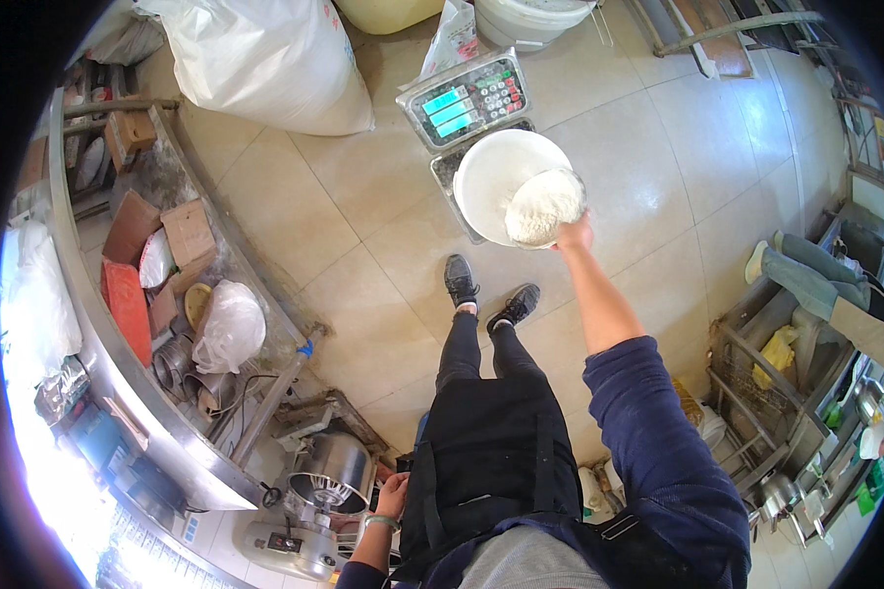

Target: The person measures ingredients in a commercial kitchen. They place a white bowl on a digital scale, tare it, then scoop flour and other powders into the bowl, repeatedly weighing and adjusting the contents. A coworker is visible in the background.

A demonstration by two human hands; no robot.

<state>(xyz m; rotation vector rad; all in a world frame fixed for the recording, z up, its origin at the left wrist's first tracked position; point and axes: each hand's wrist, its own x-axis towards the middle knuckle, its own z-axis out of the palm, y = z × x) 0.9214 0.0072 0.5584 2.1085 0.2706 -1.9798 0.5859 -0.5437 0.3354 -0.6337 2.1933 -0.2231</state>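
My right hand [576,232] grips the rim of a round bowl [586,193] filled with white powder that looks like flour [541,206]. The bowl is over the right side of a white plastic bucket [479,166], hiding part of its inside. Beneath the bucket is the platform of a digital scale [448,177]; its lit display and keypad panel [465,99] stand behind it. Down at my side, by the black apron [486,449], is my left hand [393,495], close to a stand mixer's metal bowl [331,471]. Its fingers are partly hidden, and whether they hold anything is unclear.
A large white sack [265,66] stands on the tiled floor [633,147] beyond the scale, near a lidded white tub [534,18]. To the left runs a metal table [147,442] with boxes on its lower shelf. At right, another person's legs [810,276] show beside a metal rack [751,390].
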